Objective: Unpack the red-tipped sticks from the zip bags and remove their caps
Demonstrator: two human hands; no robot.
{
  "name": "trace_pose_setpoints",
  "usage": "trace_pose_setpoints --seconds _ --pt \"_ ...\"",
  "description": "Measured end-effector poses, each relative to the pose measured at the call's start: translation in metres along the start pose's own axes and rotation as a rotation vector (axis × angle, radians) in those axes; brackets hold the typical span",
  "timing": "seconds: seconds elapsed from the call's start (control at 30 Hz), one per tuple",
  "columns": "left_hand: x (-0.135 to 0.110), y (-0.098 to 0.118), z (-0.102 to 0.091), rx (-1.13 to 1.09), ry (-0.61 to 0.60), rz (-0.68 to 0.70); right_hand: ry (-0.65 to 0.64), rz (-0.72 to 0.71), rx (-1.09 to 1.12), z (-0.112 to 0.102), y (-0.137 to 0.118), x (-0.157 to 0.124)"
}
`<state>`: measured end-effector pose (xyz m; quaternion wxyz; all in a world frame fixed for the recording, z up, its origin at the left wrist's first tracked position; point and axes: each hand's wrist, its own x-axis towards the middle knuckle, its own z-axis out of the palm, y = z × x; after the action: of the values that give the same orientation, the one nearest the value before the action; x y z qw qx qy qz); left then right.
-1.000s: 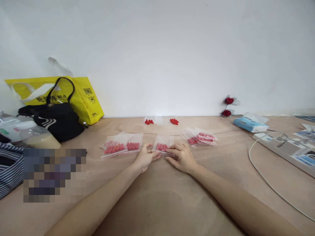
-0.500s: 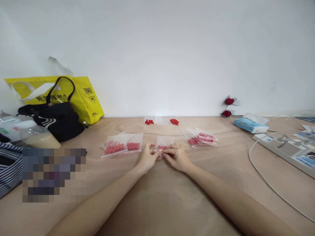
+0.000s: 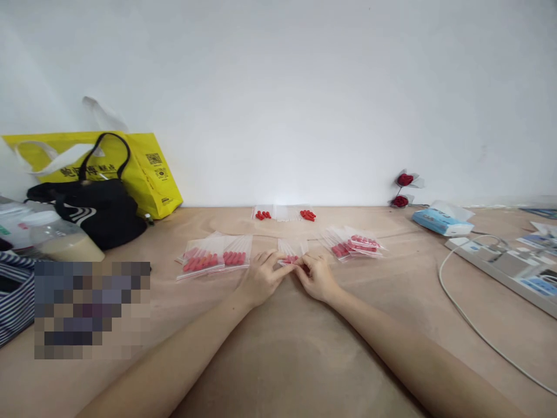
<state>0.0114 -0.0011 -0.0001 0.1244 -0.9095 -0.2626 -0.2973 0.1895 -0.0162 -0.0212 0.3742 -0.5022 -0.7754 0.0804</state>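
Observation:
A small clear zip bag [image 3: 290,249] with red pieces inside lies on the wooden table [image 3: 278,348] in front of me. My left hand [image 3: 262,277] and my right hand [image 3: 317,276] meet at its near edge, fingers pinched on the bag. To the left lies a pile of filled bags [image 3: 215,257] with red pieces. To the right lies another pile of filled bags [image 3: 353,242]. Farther back, near the wall, two small heaps of loose red pieces [image 3: 308,215] sit on clear bags.
A yellow shopping bag [image 3: 150,168] and a black handbag [image 3: 98,212] stand at the back left. A blue tissue pack [image 3: 441,219], two red roses [image 3: 402,188], a power strip [image 3: 500,261] and a white cable [image 3: 461,307] lie to the right.
Both hands have drawn together at the bag's near edge, going from lying flat on it to pinching it. The view shifted slightly.

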Motion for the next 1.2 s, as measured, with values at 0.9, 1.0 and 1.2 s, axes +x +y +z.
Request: trace_pose_setpoints --seconds 0.9,1.0,1.2 --pt "-0.001 0.001 0.003 -0.036 0.065 0.011 -0.049 -0.144 -0.294 -0.003 -0.016 -0.004" --pt "0.0 0.001 0.005 -0.036 0.098 0.036 -0.02 -0.114 -0.32 -0.002 -0.018 -0.005" --pt "0.001 0.001 0.005 -0.032 0.091 0.061 0.022 -0.077 -0.314 -0.002 -0.022 -0.007"
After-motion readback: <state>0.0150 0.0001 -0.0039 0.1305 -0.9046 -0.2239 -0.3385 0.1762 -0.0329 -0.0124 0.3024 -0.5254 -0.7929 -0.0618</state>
